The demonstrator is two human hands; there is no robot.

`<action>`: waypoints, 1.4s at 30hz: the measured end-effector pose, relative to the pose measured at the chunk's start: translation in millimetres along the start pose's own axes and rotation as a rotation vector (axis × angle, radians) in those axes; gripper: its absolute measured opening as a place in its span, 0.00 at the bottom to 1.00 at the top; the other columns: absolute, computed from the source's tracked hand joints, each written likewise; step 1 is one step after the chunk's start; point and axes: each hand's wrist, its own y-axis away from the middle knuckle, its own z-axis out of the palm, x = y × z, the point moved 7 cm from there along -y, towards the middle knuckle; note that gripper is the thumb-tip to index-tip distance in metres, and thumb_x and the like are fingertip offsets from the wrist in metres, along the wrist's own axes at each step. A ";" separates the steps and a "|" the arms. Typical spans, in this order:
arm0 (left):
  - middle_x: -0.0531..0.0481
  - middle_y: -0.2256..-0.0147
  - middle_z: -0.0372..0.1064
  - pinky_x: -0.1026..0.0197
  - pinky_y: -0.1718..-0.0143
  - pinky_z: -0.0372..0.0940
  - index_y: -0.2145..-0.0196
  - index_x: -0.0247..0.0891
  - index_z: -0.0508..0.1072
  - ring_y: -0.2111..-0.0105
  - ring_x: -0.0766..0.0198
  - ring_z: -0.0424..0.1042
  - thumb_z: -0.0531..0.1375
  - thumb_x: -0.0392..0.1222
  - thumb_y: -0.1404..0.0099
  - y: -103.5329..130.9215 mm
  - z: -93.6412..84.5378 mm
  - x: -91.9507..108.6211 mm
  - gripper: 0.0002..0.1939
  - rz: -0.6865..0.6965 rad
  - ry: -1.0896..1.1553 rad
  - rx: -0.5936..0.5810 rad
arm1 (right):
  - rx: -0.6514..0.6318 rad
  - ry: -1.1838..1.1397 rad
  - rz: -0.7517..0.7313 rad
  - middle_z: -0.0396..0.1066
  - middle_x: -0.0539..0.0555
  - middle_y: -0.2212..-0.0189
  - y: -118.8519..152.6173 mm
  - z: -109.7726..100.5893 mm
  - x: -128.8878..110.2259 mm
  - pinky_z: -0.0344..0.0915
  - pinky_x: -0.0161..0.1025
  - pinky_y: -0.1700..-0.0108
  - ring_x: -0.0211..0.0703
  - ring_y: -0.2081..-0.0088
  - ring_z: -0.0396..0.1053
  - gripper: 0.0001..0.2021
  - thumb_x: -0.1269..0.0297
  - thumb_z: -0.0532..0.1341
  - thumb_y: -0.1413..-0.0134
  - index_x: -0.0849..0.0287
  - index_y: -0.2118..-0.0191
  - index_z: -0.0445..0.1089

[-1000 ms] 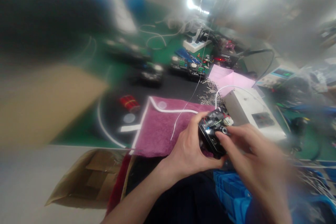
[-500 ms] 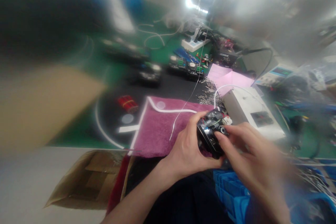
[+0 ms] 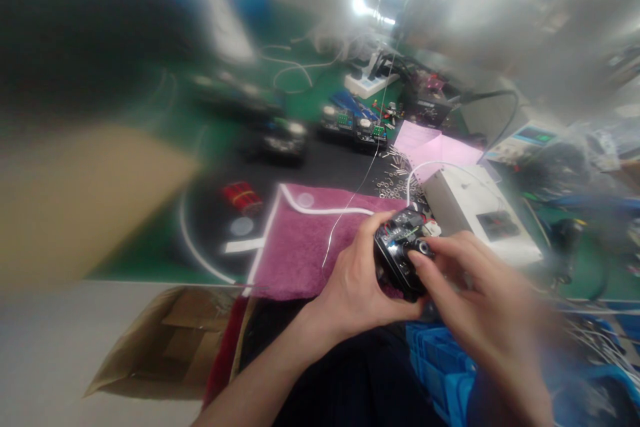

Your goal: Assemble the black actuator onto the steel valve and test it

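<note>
My left hand [image 3: 353, 277] is wrapped round a black electronic device [image 3: 397, 253] with an exposed circuit board, held tilted over the near edge of the cloth. Thumb and fingertips of my right hand [image 3: 470, 287] pinch a small black round part [image 3: 424, 248] with a light ring at its centre, at the device's right side. Whether that part is fixed to the board is not clear. Beneath the device lies a purple cloth [image 3: 305, 253] with a white edge. A white cable [image 3: 330, 211] runs across the cloth behind my left hand.
Loose small metal parts [image 3: 393, 180] lie behind the device, near pink paper [image 3: 440, 147]. A white box [image 3: 480, 213] stands to the right. Similar black devices [image 3: 370, 133] sit farther back. Red parts [image 3: 243, 197] lie left; blue bins [image 3: 440, 360] sit below the table edge. A thin wire [image 3: 345, 210] hangs across.
</note>
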 end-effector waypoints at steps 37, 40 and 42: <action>0.43 0.38 0.69 0.44 0.43 0.74 0.31 0.48 0.51 0.43 0.45 0.75 0.75 0.50 0.52 0.2 1.0 0.9 0.57 0.017 -0.002 0.025 | -0.004 -0.026 -0.007 0.68 0.47 0.70 0.7 1.3 3.0 0.62 0.35 0.67 0.35 0.71 0.65 0.06 0.64 0.67 0.35 0.55 0.54 0.75; 0.44 0.39 0.69 0.45 0.43 0.74 0.31 0.48 0.51 0.43 0.46 0.76 0.75 0.49 0.52 0.2 1.4 0.9 0.56 0.016 0.003 0.017 | -0.011 -0.024 -0.010 0.68 0.47 0.71 0.1 1.4 3.2 0.61 0.35 0.68 0.35 0.71 0.65 0.05 0.63 0.67 0.35 0.55 0.55 0.75; 0.44 0.39 0.69 0.45 0.43 0.74 0.31 0.48 0.51 0.43 0.46 0.76 0.75 0.49 0.51 0.2 1.2 0.9 0.56 0.014 -0.001 0.015 | -0.013 -0.028 -0.009 0.68 0.47 0.71 0.3 1.3 3.3 0.61 0.36 0.69 0.35 0.72 0.65 0.05 0.63 0.66 0.35 0.56 0.55 0.75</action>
